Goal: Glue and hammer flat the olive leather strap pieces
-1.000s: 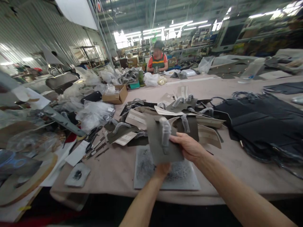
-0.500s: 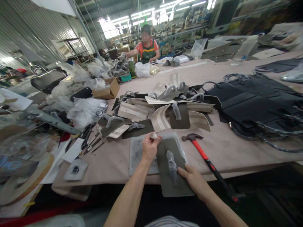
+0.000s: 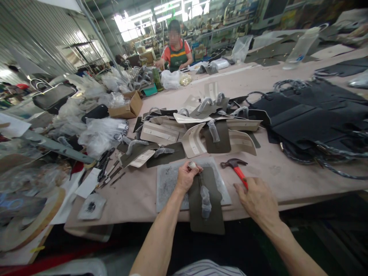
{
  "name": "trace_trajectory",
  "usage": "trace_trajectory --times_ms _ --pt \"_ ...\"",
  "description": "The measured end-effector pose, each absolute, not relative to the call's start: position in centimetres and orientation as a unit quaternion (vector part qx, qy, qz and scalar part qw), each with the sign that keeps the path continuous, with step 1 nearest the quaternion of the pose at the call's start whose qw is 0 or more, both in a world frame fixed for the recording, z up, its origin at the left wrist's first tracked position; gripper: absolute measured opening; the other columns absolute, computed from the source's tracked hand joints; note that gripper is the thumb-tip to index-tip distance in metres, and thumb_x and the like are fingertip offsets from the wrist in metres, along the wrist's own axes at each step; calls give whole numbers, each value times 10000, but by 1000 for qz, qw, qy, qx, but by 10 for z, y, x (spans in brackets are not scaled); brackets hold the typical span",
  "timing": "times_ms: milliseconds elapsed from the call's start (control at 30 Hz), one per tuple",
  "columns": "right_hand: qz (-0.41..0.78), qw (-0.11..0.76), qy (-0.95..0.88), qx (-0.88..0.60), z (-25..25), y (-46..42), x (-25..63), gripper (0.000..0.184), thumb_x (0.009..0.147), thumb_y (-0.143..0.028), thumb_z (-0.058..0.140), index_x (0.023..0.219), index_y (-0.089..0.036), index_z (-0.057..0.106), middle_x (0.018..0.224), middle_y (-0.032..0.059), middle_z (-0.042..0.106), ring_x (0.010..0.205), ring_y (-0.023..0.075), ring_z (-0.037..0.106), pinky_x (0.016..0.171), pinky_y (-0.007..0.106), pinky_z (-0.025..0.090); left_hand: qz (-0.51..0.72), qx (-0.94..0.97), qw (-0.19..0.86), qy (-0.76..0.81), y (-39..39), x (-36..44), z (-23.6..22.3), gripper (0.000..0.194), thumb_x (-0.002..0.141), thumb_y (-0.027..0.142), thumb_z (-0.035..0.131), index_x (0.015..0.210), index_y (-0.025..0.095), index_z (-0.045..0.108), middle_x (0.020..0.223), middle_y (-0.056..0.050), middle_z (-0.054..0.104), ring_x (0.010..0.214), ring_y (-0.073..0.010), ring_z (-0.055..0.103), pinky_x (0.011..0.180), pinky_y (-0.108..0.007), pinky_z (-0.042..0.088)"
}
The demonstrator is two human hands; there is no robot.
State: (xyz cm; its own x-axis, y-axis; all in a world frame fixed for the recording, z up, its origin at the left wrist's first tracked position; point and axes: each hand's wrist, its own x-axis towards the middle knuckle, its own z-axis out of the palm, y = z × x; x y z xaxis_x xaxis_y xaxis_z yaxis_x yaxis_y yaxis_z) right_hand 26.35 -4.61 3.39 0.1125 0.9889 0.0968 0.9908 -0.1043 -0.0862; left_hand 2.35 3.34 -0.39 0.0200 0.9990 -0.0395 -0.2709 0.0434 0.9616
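My left hand (image 3: 186, 175) is closed around a hand punch with a pale round top (image 3: 191, 165); its thin shaft points down at the dark panel (image 3: 207, 224). This grey-brown panel lies partly on a scuffed pale board (image 3: 169, 188) and overhangs the table's front edge. Fixed to its middle is a handle wrapped in clear plastic (image 3: 206, 202). To the right, my right hand (image 3: 257, 199) lies over the grip of a claw hammer (image 3: 240, 174), thumb on the near side and fingers curled over. The hammer's red neck and dark head show; the rest is hidden beneath the hand.
Behind the board lies a heap of similar panels (image 3: 217, 143) with wrapped handles. Black bags (image 3: 316, 119) cover the right side. Slim tools (image 3: 110, 174), plastic bags (image 3: 100, 134) and a cardboard box (image 3: 126, 106) lie left. A person (image 3: 176, 51) sits across the table.
My right hand has let go of the panel and moved right onto the hammer's grip. My left hand, with the punch, has shifted slightly right over the panel, which now lies straighter.
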Motion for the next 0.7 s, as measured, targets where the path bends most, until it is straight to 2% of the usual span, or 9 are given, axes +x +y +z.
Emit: trace_trajectory --times_ms 133,333,433,533,600,700 --pt "14 -16 -650 -759 12 -42 287 380 981 -452 467 1088 -123 625 948 152 633 853 299 636 675 361 418 523 450 569 448 33 26 0 302 762 380 810 873 154 644 804 -66 755 792 -191 723 824 -342 579" --pt "98 -3 -628 -772 5 -38 295 297 987 -382 410 1059 -153 585 965 143 630 854 290 652 678 358 414 514 466 554 461 35 28 -2 226 759 310 782 859 158 648 809 -60 752 790 -185 712 820 -332 577" --pt "267 82 -560 -780 12 -29 298 163 895 -327 522 946 -178 565 839 105 632 786 262 640 683 356 433 503 492 537 464 35 28 -1 153 764 253 747 835 158 649 790 -48 744 767 -180 704 792 -313 567" --pt "493 182 -441 -728 25 -25 292 99 829 -302 545 813 -214 503 676 26 567 614 177 569 591 305 441 493 529 500 477 33 29 0 98 767 219 716 822 163 657 786 -37 739 750 -174 688 777 -296 549" --pt "604 239 -354 -673 38 -27 282 104 828 -307 518 796 -226 462 627 -27 489 492 115 454 489 251 382 492 545 477 483 31 30 0 75 773 205 696 830 168 665 796 -34 740 753 -174 683 771 -290 540" --pt "655 313 -288 -624 67 -36 262 178 867 -401 505 839 -238 443 607 -80 385 407 75 292 397 214 249 484 566 455 488 28 30 -2 59 779 186 674 837 178 679 798 -26 741 752 -177 678 764 -286 529"
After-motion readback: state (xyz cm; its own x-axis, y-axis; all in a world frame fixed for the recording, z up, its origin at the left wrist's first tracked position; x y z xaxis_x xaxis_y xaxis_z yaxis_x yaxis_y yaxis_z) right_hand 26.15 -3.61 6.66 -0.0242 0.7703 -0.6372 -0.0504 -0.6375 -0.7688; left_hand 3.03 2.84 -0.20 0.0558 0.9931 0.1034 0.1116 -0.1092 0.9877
